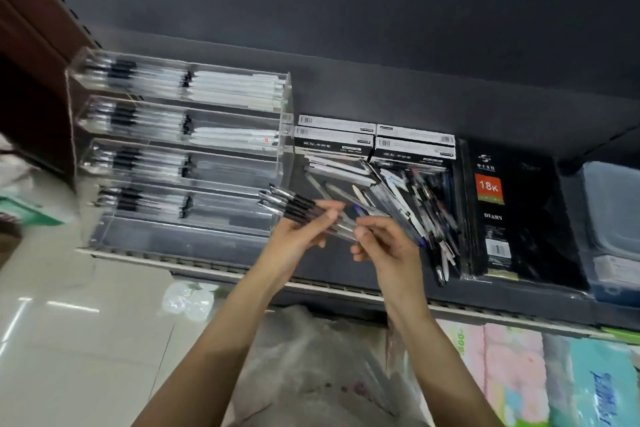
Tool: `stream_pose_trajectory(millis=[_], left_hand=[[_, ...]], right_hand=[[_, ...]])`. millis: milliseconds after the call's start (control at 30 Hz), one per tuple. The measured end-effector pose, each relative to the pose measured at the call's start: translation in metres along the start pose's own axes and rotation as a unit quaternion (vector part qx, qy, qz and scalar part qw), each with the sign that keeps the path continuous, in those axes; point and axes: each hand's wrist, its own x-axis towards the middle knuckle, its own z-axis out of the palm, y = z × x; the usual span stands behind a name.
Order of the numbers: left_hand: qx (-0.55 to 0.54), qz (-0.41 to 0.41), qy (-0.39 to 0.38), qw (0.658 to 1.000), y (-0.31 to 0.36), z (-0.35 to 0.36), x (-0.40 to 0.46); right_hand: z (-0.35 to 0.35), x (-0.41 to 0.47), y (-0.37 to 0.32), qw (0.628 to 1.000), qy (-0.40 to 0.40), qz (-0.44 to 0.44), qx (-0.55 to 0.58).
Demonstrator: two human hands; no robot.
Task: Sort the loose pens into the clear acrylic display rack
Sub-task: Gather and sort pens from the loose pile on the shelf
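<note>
Far left of the frame is mostly motion blur, some green and white stuff cut off by the edge that I can't identify. Next to it, left of centre, sits the clear acrylic rack (180, 152) on the dark shelf (346, 289), four stacked tiers with black-and-white pens lying lengthwise inside, all smeared so no way to count them.

Centre of the frame: the left hand (298, 239) has its fingers curled round a bundle of pens (304, 211), black-gripped ends sticking out toward the rack's lower right corner. The right hand (384, 243) is just beside it, fingertips pinching the clear barrel end of the same bundle. A blue-tipped pen seems mixed in, hard to say.

Behind the hands, right of centre, the loose pens (415, 204) lie in a messy heap on the shelf, partly hidden by the fingers. Black-and-white pen boxes (374, 142) are stacked behind the heap. Further right is a black diary (512, 218) marked 18K, then a bluish container (613, 218) cut off at the right edge.
</note>
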Motion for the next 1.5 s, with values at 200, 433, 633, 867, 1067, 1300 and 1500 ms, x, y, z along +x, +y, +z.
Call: stream_pose_trajectory(millis=[200,433,633,867,1067,1300,1500], left_hand=[[-0.036,-0.029,0.098,0.994,0.001,-0.048,-0.039],[-0.041,-0.042,0.148,0.987,0.003,-0.121,-0.061],[-0.054,-0.053,0.178,0.981,0.011,-0.197,-0.063],[-0.059,-0.081,0.224,0.969,0.022,-0.297,-0.068],[-0.038,-0.110,0.180,0.977,0.028,-0.330,-0.064],[-0.034,-0.107,0.150,0.982,0.031,-0.333,-0.059],[-0.066,-0.091,0.164,0.980,0.029,-0.329,-0.061]], right_hand=[[0.031,0.012,0.003,0.981,-0.172,0.040,-0.075],[0.095,0.014,0.015,0.923,-0.282,-0.018,-0.260],[0.170,0.017,0.035,0.922,-0.215,-0.083,-0.311],[0.233,0.028,0.053,0.902,-0.098,-0.123,-0.403],[0.267,0.027,0.058,0.853,-0.059,-0.179,-0.487],[0.288,0.029,0.060,0.772,-0.049,-0.240,-0.586],[0.292,0.024,0.054,0.771,-0.059,-0.231,-0.590]])
